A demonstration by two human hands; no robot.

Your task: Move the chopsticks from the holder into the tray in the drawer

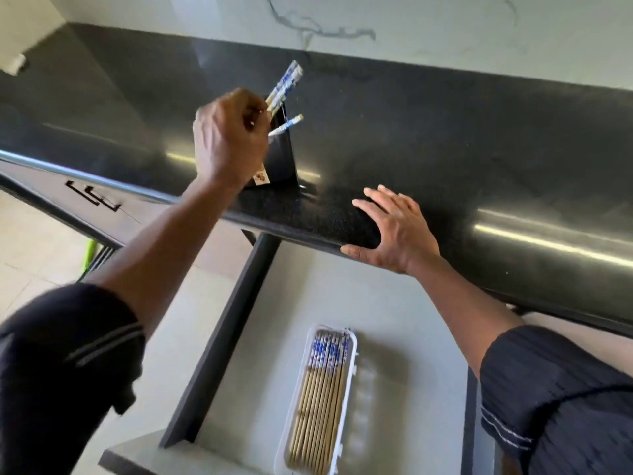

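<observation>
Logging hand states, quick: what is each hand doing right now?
Left hand: closed grip on blue-and-white patterned bamboo chopsticks at the black holder.
Right hand: open, flat on the black stone countertop.

The left arm reaches up and forward, and the left hand (229, 138) shows its back, its fingers (255, 113) curled round slim chopsticks with blue-and-white patterned tops (286, 82). The right arm stretches forward. The right hand (394, 228) lies flat on the black speckled desk (479, 149), fingers spread and straight, thumb hooked over the front edge.
</observation>
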